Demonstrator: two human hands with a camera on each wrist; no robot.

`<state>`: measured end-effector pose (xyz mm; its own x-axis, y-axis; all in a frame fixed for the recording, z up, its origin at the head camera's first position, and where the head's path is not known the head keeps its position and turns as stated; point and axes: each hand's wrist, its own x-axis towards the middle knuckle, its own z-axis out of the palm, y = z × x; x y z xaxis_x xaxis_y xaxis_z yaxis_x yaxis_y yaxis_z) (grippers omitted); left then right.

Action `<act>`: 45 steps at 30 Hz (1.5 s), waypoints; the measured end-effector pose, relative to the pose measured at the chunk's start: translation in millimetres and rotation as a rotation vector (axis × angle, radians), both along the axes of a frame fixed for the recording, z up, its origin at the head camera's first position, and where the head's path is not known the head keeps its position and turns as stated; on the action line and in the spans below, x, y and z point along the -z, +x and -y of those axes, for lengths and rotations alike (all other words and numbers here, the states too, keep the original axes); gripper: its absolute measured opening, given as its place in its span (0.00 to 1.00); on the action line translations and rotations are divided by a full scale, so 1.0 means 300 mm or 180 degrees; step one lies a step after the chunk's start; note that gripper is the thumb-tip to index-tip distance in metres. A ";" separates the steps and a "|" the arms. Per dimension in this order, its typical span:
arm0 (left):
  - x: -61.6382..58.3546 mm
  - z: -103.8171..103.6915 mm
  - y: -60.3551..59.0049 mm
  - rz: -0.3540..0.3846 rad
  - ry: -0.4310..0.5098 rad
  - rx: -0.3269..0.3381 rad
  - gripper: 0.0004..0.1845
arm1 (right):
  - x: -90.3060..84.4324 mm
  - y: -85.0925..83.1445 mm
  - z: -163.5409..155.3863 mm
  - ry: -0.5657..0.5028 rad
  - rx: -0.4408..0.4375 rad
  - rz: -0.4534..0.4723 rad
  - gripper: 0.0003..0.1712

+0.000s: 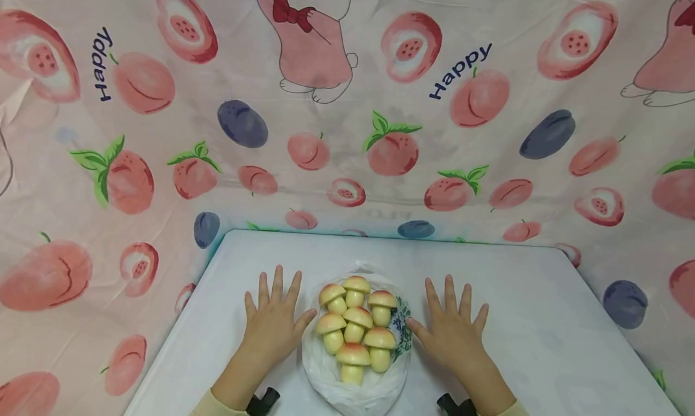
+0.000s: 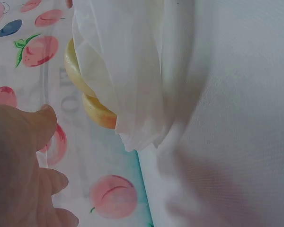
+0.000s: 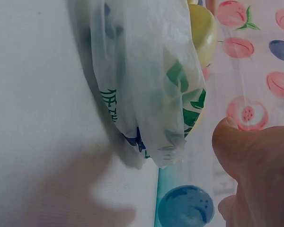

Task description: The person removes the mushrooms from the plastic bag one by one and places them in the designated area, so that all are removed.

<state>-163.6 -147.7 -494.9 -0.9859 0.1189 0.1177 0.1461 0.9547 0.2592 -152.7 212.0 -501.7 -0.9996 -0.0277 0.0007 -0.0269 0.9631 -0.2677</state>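
Several mushroom-shaped buns [image 1: 353, 354] with yellow stems and reddish-tan caps sit together in the middle of the table. Under and around them is a white plastic bag [image 1: 326, 392], printed with green and blue marks on its right side. My left hand [image 1: 274, 325] lies to the left of the bag with its fingers spread, the thumb pointing at the bag's edge. On the other side my right hand [image 1: 453, 331] is spread the same way, its thumb tip right at the printed edge. Neither hand holds anything. Both wrist views show the bag's side [image 2: 128, 71] with bun edges [image 3: 203, 35] above it.
The white table [image 1: 543, 343] spreads out on both sides of the bag. Behind it hangs a pink cloth [image 1: 326, 120] printed with fruit and cartoon figures. A black strap piece [image 1: 264, 401] shows by the left wrist and another [image 1: 455, 405] by the right.
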 end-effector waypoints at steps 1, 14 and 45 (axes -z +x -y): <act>0.000 0.000 0.000 0.0002 0.0010 0.0004 0.47 | 0.000 0.000 0.000 -0.0008 -0.0004 -0.0008 0.58; 0.014 0.017 -0.008 0.0083 0.0392 0.0297 0.46 | -0.013 0.009 0.001 -0.0047 -0.0089 -0.0110 0.57; 0.020 0.026 -0.012 0.0695 0.1426 0.0455 0.42 | 0.013 0.009 -0.003 -0.0499 -0.0495 -0.0638 0.49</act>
